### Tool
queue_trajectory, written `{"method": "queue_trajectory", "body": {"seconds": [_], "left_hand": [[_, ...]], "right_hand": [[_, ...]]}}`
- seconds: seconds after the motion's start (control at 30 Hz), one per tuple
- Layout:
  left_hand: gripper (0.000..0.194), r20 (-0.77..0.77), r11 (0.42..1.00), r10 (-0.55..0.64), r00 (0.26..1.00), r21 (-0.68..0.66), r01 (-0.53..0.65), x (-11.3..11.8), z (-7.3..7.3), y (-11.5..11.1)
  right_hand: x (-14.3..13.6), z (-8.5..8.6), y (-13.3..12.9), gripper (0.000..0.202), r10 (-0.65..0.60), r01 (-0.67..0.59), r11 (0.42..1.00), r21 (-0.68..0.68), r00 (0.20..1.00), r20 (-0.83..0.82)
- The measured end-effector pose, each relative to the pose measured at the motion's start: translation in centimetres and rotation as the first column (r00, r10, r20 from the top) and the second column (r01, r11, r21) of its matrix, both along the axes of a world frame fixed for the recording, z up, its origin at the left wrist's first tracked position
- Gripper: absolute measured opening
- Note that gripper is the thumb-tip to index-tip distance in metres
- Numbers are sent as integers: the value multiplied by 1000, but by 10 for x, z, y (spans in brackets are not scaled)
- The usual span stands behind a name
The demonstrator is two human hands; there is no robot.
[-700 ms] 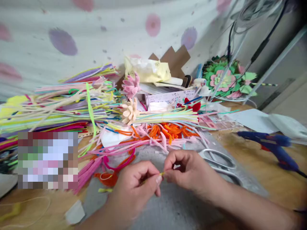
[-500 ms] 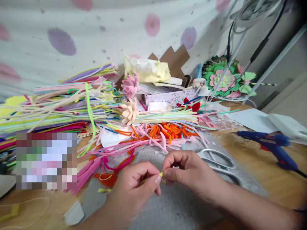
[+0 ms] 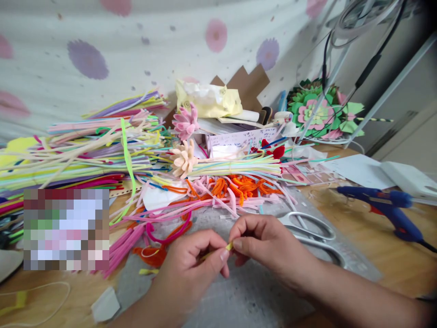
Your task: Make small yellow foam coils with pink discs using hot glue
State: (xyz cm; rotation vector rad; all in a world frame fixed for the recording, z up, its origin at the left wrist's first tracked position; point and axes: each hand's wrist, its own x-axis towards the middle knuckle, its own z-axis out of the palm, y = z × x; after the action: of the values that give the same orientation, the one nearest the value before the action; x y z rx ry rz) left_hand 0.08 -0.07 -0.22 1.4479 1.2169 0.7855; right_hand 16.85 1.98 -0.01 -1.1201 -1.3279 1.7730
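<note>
A short yellow pipe cleaner (image 3: 229, 246) is pinched between my two hands over the grey mat. My left hand (image 3: 198, 259) closes thumb and forefinger on it, and part of its length runs back under those fingers. Facing it, my right hand (image 3: 261, 241) grips the other end between thumb and forefinger, its fingers curled. Most of the piece is hidden by my fingers. Just beyond my right hand lie scissors (image 3: 316, 228) with grey handles, their blades out of sight. An orange pipe-cleaner piece (image 3: 150, 256) rests left of my left hand.
Bundles of coloured pipe cleaners (image 3: 85, 155) are heaped at the back left. A pink fuzzy flower (image 3: 185, 120) and a cream one (image 3: 184, 159) stand mid-back. On the right lies a blue glue gun (image 3: 385, 205). The grey mat (image 3: 259, 296) spreads under my hands.
My right hand has shifted slightly, its fingertips drawing closer to my left thumb. Both hands keep their pinch on the yellow pipe cleaner.
</note>
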Motion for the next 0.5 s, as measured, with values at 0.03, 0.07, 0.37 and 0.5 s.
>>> {"method": "queue_trajectory", "body": {"seconds": [0.03,0.07,0.37,0.5], "left_hand": [[17,-3,1000,-1,1000,2,1,0,0,0],[17,-5,1000,-3,1000,7,3,0,0,0],[16,1,1000,3,1000,-14,-3,0,0,-1],[15,38,999,0,999,-35,2,-1,-1,-1]], "right_hand": [[0,0,0,15,0,0,1000,5,1000,1],[0,0,1,15,1,-1,1000,19,1000,5],[-1,-8,1,10,-16,8,995,99,997,77],[2,-8,-1,23,3,-5,1000,-21,995,-98]]}}
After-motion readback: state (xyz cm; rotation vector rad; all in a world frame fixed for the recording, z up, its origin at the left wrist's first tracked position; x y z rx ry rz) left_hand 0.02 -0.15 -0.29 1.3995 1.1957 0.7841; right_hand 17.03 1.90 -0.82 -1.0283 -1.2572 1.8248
